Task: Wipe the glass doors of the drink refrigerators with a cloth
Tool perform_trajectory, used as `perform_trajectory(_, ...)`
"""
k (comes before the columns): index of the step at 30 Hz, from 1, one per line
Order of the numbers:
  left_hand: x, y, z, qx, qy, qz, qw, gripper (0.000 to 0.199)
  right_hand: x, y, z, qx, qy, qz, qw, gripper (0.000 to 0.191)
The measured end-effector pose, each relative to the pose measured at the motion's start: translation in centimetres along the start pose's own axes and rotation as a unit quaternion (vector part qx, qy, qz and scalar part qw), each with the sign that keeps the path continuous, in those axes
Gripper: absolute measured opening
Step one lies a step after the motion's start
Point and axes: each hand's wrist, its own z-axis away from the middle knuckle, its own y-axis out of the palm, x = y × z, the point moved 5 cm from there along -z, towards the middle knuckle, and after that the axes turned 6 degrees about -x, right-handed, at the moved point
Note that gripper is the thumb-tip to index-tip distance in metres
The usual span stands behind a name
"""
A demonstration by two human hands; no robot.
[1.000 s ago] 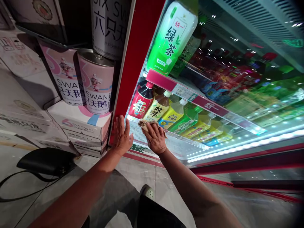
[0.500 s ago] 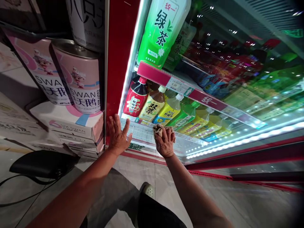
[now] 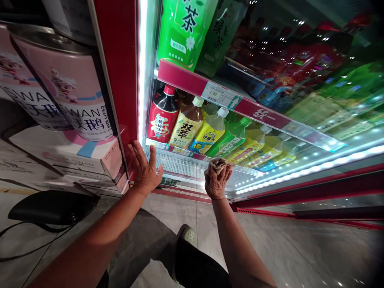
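My right hand (image 3: 218,183) presses a crumpled brown cloth (image 3: 218,164) against the glass front of the lit drinks fridge, low down in front of the bottom row of bottles. Its fingers are bent over the cloth. To the left, my left hand (image 3: 145,168) rests with fingers spread on the lower corner of the red fridge frame (image 3: 120,80). Behind the glass stand a red-labelled bottle (image 3: 163,116), a brown bottle with a cream label (image 3: 186,124), a yellow lemon drink bottle (image 3: 208,132) and a green bottle (image 3: 228,138).
Large pink cans (image 3: 75,92) stand on white boxes (image 3: 93,160) left of the fridge. A black bag with a strap (image 3: 54,208) lies low at the left. A shelf edge with a price tag (image 3: 214,92) crosses the fridge. My shoe (image 3: 188,234) is on the tiled floor.
My right hand has slid the cloth to the right along the glass. My left hand stays spread at the frame's edge. The view has shifted closer to the fridge.
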Motion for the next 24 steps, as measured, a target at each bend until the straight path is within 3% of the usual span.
perform_trajectory(3, -0.4, 0.2, 0.0, 0.003, -0.001, -0.004, 1.000, 0.125, 1.8, 1.0, -0.4, -0.021, 0.074, -0.006, 0.997, 0.080)
perform_trajectory(6, -0.7, 0.4, 0.0, 0.006, 0.000, -0.010, 1.000, 0.126, 3.0, 1.9, 0.7, -0.012, 0.071, -0.018, 0.997, 0.082)
perform_trajectory(10, -0.9, 0.5, -0.2, -0.002, 0.009, -0.004, 1.000, 0.128, 0.5, 1.7, 3.2, -0.006, 0.038, -0.028, 0.999, 0.069)
perform_trajectory(13, -1.0, 0.7, -0.3, -0.003, 0.011, -0.001, 1.000, 0.124, -1.9, 1.0, 2.9, -0.021, 0.115, -0.018, 0.993, 0.062)
perform_trajectory(16, -1.3, 1.1, -0.1, -0.008, 0.003, 0.001, 1.000, 0.121, -1.9, 0.9, 1.4, -0.018, 0.187, -0.032, 0.982, 0.066)
perform_trajectory(20, -1.4, 1.7, 0.2, -0.006, -0.002, 0.004, 1.000, 0.118, -1.1, 0.9, 1.3, 0.007, 0.127, -0.051, 0.991, 0.056)
perform_trajectory(24, -1.0, 2.2, 0.4, 0.003, -0.001, 0.001, 1.000, 0.118, -5.3, 0.2, 4.2, -0.024, 0.107, 0.006, 0.994, 0.055)
